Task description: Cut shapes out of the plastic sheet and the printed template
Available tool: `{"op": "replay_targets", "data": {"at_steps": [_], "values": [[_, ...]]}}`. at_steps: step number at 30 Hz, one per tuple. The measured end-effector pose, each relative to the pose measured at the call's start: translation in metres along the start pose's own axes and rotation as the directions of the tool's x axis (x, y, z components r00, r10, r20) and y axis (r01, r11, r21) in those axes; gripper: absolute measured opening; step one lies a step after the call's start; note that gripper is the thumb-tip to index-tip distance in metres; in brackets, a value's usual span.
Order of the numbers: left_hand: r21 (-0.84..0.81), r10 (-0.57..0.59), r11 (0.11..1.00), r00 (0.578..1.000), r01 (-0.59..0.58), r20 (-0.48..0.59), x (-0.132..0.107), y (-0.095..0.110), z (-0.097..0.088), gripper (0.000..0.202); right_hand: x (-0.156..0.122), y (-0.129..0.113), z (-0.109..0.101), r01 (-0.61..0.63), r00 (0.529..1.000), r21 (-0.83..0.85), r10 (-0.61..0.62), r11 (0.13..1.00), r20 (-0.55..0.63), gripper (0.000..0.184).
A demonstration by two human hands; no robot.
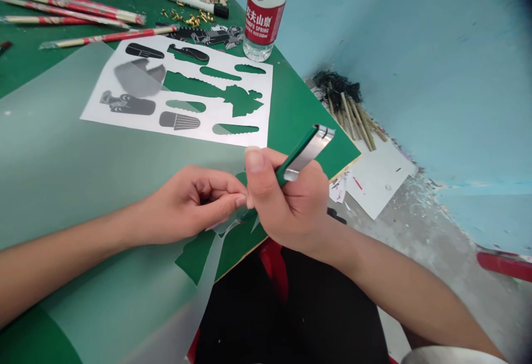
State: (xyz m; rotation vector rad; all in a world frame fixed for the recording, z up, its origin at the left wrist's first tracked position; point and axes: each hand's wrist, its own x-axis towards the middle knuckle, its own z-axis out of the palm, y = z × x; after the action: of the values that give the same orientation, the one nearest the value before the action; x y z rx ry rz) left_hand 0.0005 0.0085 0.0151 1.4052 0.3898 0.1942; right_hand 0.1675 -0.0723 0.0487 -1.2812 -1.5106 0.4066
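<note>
My right hand is wrapped round a green and silver craft knife, its tip down at a translucent film sheet near the green table's front edge. My left hand lies beside it, fingers curled and pinching the film just left of the knife tip. Pieces are cut out of the film there, so the green table shows through.
A white sheet with cut-out shapes lies beyond the hands. A water bottle, a marker, small brass parts and wrapped sticks sit at the back. Bamboo sticks and paper lie on the floor at the right.
</note>
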Motion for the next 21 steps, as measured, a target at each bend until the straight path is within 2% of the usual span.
{"op": "replay_targets", "data": {"at_steps": [12,21], "values": [[-0.010,0.009,1.000,1.000,-0.009,0.000,0.0013,-0.0004,-0.0005,0.017,-0.0003,-0.0011,-0.0006,-0.032,0.998,-0.025,0.033,0.999,0.050,0.053],[-0.022,0.001,1.000,1.000,-0.001,0.007,0.0007,0.0007,0.0000,0.011,-0.0007,-0.0013,0.0000,-0.033,0.999,-0.024,0.034,0.999,0.036,0.053]]}}
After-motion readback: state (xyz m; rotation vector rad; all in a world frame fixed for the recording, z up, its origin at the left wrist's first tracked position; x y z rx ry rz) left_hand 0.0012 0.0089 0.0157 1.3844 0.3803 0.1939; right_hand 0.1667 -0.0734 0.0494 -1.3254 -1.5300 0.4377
